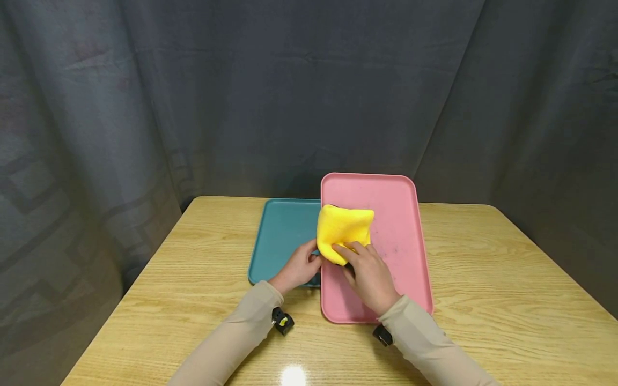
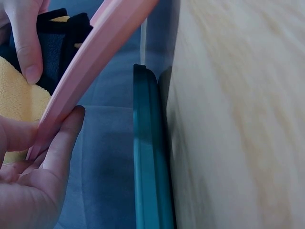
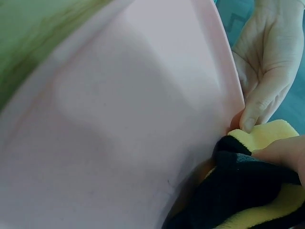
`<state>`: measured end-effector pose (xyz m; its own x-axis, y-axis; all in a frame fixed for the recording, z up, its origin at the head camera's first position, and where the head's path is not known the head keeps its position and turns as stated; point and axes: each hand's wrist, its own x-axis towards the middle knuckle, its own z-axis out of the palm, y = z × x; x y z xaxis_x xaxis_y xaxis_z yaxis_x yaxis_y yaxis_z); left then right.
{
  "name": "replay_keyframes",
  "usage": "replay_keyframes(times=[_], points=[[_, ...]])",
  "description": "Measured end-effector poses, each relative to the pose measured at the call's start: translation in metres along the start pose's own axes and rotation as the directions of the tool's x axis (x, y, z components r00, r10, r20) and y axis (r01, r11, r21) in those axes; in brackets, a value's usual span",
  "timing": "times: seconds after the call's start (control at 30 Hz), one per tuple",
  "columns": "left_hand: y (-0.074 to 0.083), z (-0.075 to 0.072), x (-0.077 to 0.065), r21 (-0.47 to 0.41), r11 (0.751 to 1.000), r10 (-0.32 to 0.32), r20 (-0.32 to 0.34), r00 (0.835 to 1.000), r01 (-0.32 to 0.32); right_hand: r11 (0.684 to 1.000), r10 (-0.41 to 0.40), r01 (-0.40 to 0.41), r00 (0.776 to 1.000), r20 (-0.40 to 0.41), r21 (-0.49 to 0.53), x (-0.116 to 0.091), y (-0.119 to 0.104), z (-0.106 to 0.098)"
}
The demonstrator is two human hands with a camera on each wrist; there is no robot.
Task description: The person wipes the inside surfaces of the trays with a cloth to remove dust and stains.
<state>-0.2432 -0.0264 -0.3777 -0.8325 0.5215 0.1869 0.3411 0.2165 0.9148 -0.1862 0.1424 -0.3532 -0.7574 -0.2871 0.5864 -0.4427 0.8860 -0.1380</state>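
My left hand (image 1: 301, 265) grips the left rim of a pink tray (image 1: 396, 246), thumb on the inner side and fingers beneath. In the left wrist view that pink tray (image 2: 90, 62) is raised and tilted at this edge, apart from the teal tray (image 2: 145, 157). My right hand (image 1: 370, 276) holds a bunched cleaning cloth (image 1: 345, 228), yellow on one face and black on the other, over the pink tray's left part. In the right wrist view the black side of the cloth (image 3: 233, 186) faces the tray surface near my left fingertips. Small dark marks dot the tray.
The teal tray (image 1: 282, 236) lies on the wooden table (image 1: 483, 279), partly covered by the pink one in the head view. Grey curtains (image 1: 299, 96) hang behind the table and along its sides. Black cameras are strapped to both wrists.
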Motion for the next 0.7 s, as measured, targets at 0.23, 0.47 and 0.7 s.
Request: replay_keyframes(times=[0.23, 0.47, 0.7], points=[[0.0006, 0.0002, -0.0011, 0.006, 1.000, 0.002, -0.005, 1.000, -0.002, 1.000, 0.012, -0.012, 1.000, 0.009, -0.005, -0.0008, 0.0004, -0.0009], [0.0020, -0.0001, -0.0019, 0.001, 1.000, 0.006, 0.005, 1.000, -0.006, 1.000, 0.027, -0.027, 1.000, 0.016, -0.008, -0.0009, 0.0015, -0.0014], [0.0046, -0.0001, -0.0010, 0.015, 1.000, -0.006, -0.009, 1.000, 0.007, 1.000, 0.025, -0.025, 1.000, 0.004, -0.013, -0.0009, 0.0032, -0.0005]])
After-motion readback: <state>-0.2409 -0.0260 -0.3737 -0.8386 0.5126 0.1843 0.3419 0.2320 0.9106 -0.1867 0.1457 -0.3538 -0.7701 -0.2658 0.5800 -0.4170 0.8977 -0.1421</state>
